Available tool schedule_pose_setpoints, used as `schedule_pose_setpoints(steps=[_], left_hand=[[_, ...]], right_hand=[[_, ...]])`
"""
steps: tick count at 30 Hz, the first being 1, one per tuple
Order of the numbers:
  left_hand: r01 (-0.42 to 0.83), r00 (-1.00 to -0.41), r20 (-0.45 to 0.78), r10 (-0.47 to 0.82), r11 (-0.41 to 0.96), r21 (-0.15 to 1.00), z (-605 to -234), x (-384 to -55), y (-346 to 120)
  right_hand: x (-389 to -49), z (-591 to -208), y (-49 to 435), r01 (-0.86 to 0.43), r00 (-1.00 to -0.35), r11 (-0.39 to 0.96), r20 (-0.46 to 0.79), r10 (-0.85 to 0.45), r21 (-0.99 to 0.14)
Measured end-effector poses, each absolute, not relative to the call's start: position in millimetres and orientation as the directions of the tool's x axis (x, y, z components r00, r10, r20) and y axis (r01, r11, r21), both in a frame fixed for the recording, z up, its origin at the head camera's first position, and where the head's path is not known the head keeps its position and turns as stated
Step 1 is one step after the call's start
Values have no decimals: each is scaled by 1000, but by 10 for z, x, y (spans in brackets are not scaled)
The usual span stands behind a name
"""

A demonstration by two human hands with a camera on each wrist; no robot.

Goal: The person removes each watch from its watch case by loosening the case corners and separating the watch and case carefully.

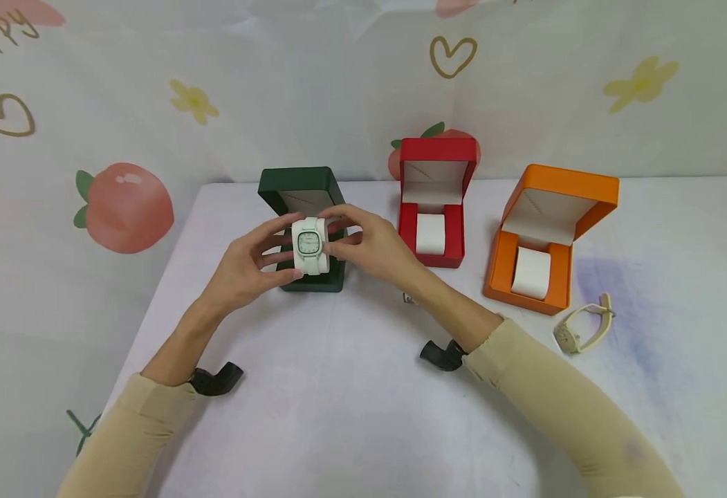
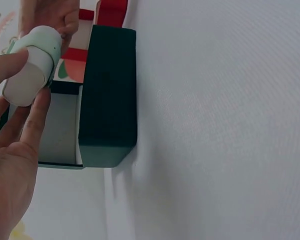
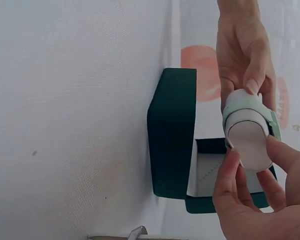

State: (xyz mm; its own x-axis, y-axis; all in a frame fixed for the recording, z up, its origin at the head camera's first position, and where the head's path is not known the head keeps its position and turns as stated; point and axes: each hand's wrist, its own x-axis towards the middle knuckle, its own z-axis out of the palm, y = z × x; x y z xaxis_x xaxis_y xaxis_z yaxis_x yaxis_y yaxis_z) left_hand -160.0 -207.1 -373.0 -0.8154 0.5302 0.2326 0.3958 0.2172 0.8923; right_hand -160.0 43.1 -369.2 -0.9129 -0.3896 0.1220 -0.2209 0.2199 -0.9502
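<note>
A mint-green wristwatch (image 1: 309,242) with a squarish dial is wrapped round a white watch cushion (image 3: 247,147). My left hand (image 1: 236,270) holds the cushion by one end, its thumb lying on the white side. At the other end, my right hand (image 1: 372,243) grips the cushion between thumb and fingers. Both hands keep it in front of the open green watch box (image 1: 332,280), dial facing up toward the head view. Behind the cushion the green box's pale lid lining (image 2: 60,130) shows in the left wrist view; its base is mostly hidden in the head view.
Right of the hands stand an open red watch box (image 1: 438,149) and an open orange watch box (image 1: 571,181), each with a white cushion inside. A cream wristwatch (image 1: 567,337) lies beside the orange box. A small object (image 1: 408,299) shows partly beneath my right forearm.
</note>
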Motion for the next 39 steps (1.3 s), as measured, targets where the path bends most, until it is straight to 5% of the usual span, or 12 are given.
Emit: schedule_pose_setpoints(steps=[39], left_hand=[[351,-795,239,558,101,931,-3603,-1138,-1588]], right_hand=[[-1037,-3542,852,-417,-812,295,207,-546,-860]])
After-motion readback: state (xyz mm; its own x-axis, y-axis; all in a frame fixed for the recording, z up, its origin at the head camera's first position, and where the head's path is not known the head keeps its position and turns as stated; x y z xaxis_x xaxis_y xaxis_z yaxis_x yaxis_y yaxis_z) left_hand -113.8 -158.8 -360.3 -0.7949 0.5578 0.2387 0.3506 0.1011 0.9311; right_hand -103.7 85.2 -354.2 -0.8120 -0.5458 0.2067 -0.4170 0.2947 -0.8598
